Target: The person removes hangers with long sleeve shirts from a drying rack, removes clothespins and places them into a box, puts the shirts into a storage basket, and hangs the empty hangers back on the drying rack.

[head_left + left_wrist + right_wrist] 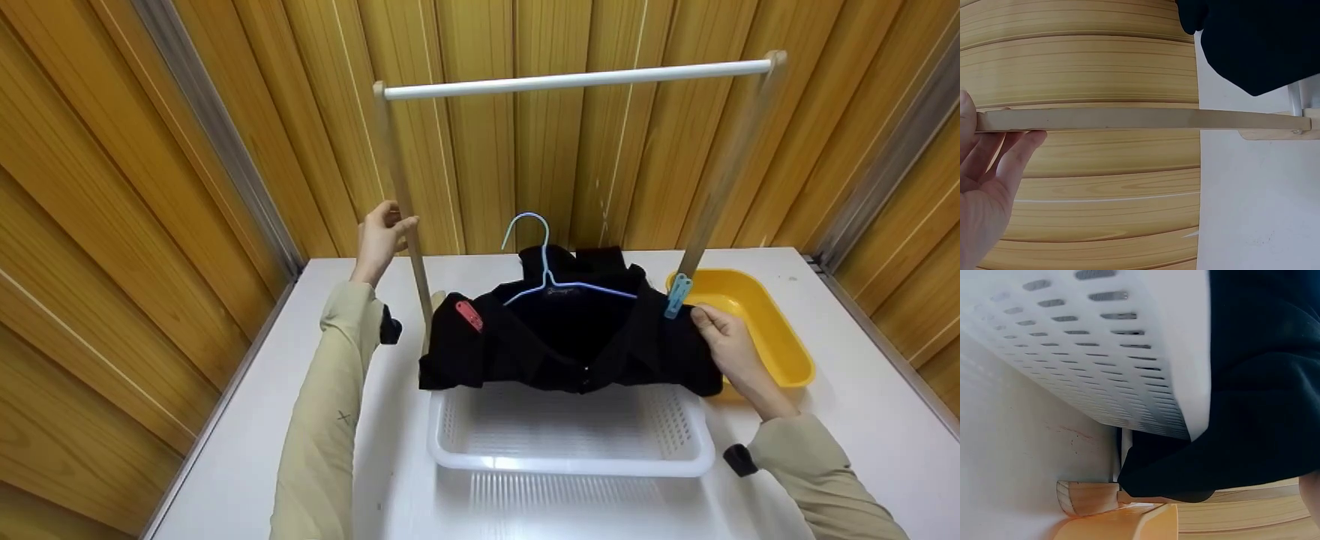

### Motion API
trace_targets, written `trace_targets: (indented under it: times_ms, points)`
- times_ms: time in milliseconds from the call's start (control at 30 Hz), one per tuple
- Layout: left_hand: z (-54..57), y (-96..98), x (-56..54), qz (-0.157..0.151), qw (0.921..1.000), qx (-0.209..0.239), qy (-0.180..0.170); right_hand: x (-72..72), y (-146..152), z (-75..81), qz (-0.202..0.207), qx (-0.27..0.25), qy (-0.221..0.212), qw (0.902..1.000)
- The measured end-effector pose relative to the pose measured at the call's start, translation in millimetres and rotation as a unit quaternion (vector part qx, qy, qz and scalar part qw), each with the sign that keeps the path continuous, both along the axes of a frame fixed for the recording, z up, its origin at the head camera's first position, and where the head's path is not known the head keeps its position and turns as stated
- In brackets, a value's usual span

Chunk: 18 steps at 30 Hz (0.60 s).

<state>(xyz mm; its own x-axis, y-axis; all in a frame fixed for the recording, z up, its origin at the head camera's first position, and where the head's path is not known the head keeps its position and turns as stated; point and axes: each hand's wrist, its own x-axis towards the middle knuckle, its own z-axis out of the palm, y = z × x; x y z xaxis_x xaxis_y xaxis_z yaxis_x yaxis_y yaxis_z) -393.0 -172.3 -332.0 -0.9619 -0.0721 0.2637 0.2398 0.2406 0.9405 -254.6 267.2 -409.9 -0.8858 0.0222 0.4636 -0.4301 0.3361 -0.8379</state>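
Observation:
A black shirt (570, 337) on a light blue wire hanger (547, 277) lies draped over the far rim of a white slotted basket (570, 442). A red clip (469, 315) sits on its left shoulder and a blue clip (677, 295) on its right. My right hand (720, 334) grips the shirt's right shoulder just beside the blue clip. My left hand (382, 236) holds the left wooden post (409, 225) of a drying rack, fingers and thumb around the post (1140, 119). In the right wrist view only the shirt (1264, 382) and the basket wall (1100, 354) show clearly.
The rack's white rod (577, 79) spans above the shirt, with the right post (720, 180) behind the blue clip. A yellow tub (772, 330) stands right of the basket. All rest on a white table (862, 405) closed in by wood-panel walls.

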Motion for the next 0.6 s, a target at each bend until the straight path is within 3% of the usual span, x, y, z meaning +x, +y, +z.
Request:
trace_targets:
  times_ms: [233, 600]
  points:
    - [-2.4, 0.6, 3.2, 0.012, 0.9997, -0.017, 0.012, 0.6, -2.3, -1.4, 0.005, -0.002, -0.002, 1.0000]
    - [2.4, -4.7, 7.7, 0.015, 0.9952, -0.096, 0.014, -1.0, -3.7, -1.2, 0.004, -0.001, -0.009, 0.9999]
